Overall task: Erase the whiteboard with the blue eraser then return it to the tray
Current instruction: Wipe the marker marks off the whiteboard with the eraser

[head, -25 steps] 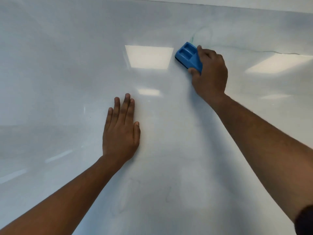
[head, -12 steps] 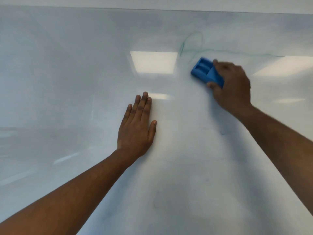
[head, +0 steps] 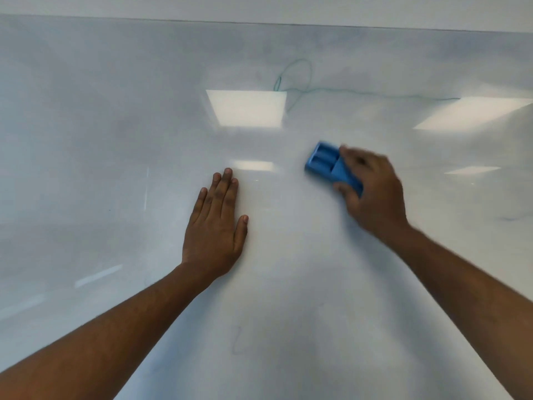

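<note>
The whiteboard (head: 115, 125) fills almost the whole view, smeared with faint blue haze. My right hand (head: 372, 192) grips the blue eraser (head: 326, 163) and presses it flat on the board right of centre; both are blurred by motion. A thin green marker line (head: 305, 88) loops above the eraser and runs off to the right. My left hand (head: 215, 226) lies flat on the board with its fingers together, holding nothing. The tray is out of view.
Ceiling lights reflect as bright patches on the board (head: 246, 108). Faint marker traces show low down (head: 236, 339) and at the right edge (head: 510, 217). The board's top edge (head: 259, 23) meets a pale wall.
My right hand has dragged the eraser down the board, away from the green line. The view has shifted, so more of the line and the board's top edge show.
</note>
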The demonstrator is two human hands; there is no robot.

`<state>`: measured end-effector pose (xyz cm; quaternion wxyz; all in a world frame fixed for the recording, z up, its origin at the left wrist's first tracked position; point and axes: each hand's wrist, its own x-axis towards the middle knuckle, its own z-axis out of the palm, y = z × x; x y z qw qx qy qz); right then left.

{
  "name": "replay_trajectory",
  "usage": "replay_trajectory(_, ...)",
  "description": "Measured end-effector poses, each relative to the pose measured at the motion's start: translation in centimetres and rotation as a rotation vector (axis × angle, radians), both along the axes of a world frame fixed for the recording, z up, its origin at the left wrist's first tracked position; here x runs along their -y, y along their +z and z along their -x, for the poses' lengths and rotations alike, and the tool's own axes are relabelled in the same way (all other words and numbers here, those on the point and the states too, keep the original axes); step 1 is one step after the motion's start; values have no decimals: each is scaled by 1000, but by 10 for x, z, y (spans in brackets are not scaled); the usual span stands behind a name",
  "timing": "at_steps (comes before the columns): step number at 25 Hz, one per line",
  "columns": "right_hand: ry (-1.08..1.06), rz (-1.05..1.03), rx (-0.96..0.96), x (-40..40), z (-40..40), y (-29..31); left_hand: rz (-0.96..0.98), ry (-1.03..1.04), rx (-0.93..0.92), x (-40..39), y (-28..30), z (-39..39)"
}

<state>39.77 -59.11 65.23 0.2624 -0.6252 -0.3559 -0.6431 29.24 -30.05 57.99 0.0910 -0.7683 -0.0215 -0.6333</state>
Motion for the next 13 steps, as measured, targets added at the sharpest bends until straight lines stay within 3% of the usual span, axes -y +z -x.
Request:
replay_trajectory(2, 22, -153, -86, -6, 2, 53, -6, -1, 9, 7, 5, -4)
replay_trajectory(4, 48, -149, -85, -25, 14, 53, -14, -15, 16, 21, 12, -12)
replay_trajectory(8, 59, 192, 78, -18, 15, -54, 26, -30, 27, 44, 12, -24)
replay_trajectory(10, 24, 246, 119, 14, 2, -76, 19, -27, 28, 44, 11, -24)
replay_trajectory(13, 8, -35, -6, 51, -25, -24, -23, 6, 32, 42, 9, -24)
